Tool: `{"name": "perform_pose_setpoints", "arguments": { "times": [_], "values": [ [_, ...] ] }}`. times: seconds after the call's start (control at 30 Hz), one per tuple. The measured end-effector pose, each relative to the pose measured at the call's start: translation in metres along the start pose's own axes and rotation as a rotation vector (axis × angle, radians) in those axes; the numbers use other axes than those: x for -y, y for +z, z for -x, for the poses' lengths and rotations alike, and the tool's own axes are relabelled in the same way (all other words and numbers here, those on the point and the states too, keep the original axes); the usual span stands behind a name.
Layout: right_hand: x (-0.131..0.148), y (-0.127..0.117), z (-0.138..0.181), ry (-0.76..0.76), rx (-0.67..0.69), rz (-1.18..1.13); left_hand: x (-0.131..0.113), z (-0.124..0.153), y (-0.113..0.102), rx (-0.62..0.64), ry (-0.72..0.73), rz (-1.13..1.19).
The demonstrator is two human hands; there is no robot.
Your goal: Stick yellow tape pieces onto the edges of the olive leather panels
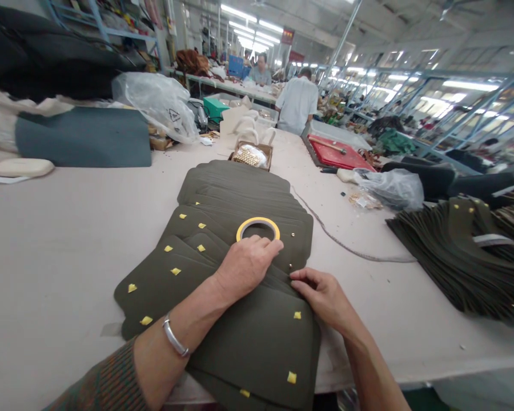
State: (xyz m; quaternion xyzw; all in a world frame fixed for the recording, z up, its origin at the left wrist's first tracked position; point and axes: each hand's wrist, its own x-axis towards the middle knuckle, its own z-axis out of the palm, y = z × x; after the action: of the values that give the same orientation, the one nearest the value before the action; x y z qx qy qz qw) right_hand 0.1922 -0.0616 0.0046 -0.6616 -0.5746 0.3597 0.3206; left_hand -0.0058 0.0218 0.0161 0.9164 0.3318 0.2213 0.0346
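A fanned stack of dark olive panels (pixel 235 194) with small yellow tabs lies on the table in front of me. A yellow tape roll (pixel 257 228) rests on top of the stack. My left hand (pixel 245 265) lies just below the roll, fingers curled down onto the panels and touching the roll's near edge. My right hand (pixel 323 297) sits at the right side of the stack, its fingertips pinched at the edge of a panel. The nearest panel (pixel 261 342) lies under both forearms.
The pale worktable (pixel 60 240) holds a grey cord (pixel 346 246), a clear plastic bag (pixel 389 188), a second pile of olive pieces (pixel 466 257) at right, a small box of gold hardware (pixel 251 155), a red tray (pixel 338 153) and grey foam (pixel 85 137). Other people work far behind.
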Motion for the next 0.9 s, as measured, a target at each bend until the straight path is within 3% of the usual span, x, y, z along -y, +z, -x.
{"name": "perform_pose_setpoints", "arguments": {
  "times": [0.07, 0.2, 0.27, 0.37, 0.7, 0.9],
  "values": [
    [0.002, 0.0, 0.0, -0.024, -0.014, 0.062, 0.0, 0.0, 0.0, 0.033, 0.0, -0.03],
    [0.009, 0.004, -0.002, -0.141, -0.279, 0.148, 0.001, 0.002, 0.001, 0.021, 0.035, 0.054],
    [0.015, 0.008, -0.003, -0.226, -0.338, 0.106, 0.0, 0.003, 0.0, -0.004, 0.07, 0.139],
    [0.024, 0.012, -0.006, -0.346, -0.342, 0.075, 0.0, 0.004, -0.003, -0.016, 0.11, 0.219],
    [0.037, 0.017, -0.016, -0.693, -0.323, 0.368, -0.004, 0.008, -0.007, 0.008, 0.059, 0.237],
    [0.039, 0.028, -0.017, -0.737, -0.444, 0.439, 0.0, 0.012, -0.009, -0.009, 0.045, 0.24]
  ]
}}
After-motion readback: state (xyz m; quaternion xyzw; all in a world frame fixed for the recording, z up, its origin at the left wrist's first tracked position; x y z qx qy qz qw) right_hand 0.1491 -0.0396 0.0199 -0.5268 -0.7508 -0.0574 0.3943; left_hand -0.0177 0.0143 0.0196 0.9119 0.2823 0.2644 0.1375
